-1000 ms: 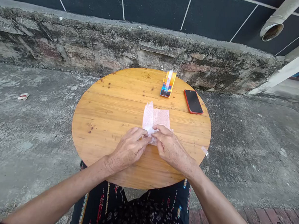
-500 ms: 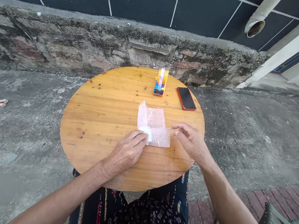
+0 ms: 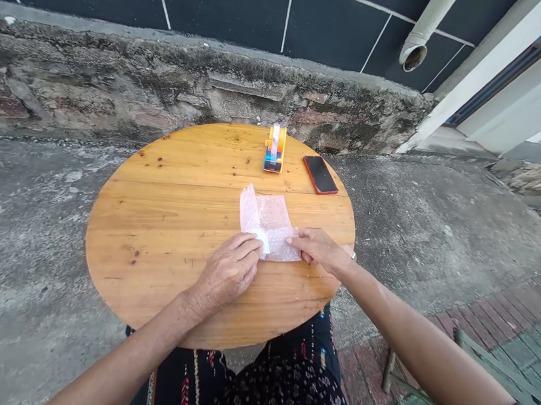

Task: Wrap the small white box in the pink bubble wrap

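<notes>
A sheet of pinkish-white bubble wrap [image 3: 273, 211] lies on the round wooden table [image 3: 160, 233], with one flap raised at its left. Near its lower left corner is a small white piece [image 3: 263, 239], partly covered by fingers; its kind cannot be made out. My left hand [image 3: 233, 264] holds that corner down, fingers together and closed over it. On the opposite side, my right hand [image 3: 316, 247] pinches the lower right edge of the wrap between thumb and fingers. What lies under the folded part is hidden.
A yellow and blue tape dispenser [image 3: 274, 148] with a roll stands at the table's far edge. Right of it lies a phone [image 3: 321, 174] with a red case. Behind the table runs a low stone wall [image 3: 135, 92]; a green slatted chair [image 3: 492, 371] is at the lower right.
My right hand has moved left from beyond the wrap's edge and now grips that edge. My left hand stays in place on the wrap. The whole view has shifted slightly.
</notes>
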A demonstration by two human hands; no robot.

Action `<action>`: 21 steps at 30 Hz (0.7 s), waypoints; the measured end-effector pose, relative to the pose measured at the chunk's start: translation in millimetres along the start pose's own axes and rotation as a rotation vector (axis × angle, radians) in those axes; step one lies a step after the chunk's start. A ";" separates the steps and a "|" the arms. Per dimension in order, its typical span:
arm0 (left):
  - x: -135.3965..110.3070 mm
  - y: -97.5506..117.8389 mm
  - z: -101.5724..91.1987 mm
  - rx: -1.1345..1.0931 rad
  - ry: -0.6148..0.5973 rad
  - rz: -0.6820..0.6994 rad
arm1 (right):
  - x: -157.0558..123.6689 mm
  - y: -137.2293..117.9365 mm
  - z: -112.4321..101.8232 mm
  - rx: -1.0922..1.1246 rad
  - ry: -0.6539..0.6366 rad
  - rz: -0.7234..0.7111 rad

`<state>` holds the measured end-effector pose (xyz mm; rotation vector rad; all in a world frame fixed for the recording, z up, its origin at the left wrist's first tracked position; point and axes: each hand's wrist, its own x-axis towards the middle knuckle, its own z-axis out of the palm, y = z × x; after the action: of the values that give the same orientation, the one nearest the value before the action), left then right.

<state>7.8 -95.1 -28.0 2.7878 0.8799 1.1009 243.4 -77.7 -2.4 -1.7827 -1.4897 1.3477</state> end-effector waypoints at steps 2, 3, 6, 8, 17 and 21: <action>-0.3 -0.5 0.1 -0.008 0.009 -0.002 | 2.4 -3.1 3.4 0.110 -0.053 0.044; -0.4 -0.6 0.1 -0.011 0.013 -0.006 | 3.3 -4.5 4.9 0.156 -0.081 0.060; -0.7 -0.2 -0.1 -0.017 0.013 -0.018 | 4.0 -7.3 9.0 0.213 -0.116 0.080; -0.7 0.2 -0.3 -0.019 0.002 -0.021 | 2.6 -7.6 11.7 0.243 -0.108 0.014; 1.0 0.5 -0.3 -0.017 -0.015 -0.023 | -4.2 -4.9 25.8 0.107 0.020 -0.146; 1.5 -0.5 -0.9 -0.022 -0.028 -0.018 | -1.3 -9.9 31.4 0.066 0.072 -0.109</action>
<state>7.9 -94.1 -26.5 2.7645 0.8827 1.0595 211.2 -83.2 -7.0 -1.6669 -1.4644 1.2520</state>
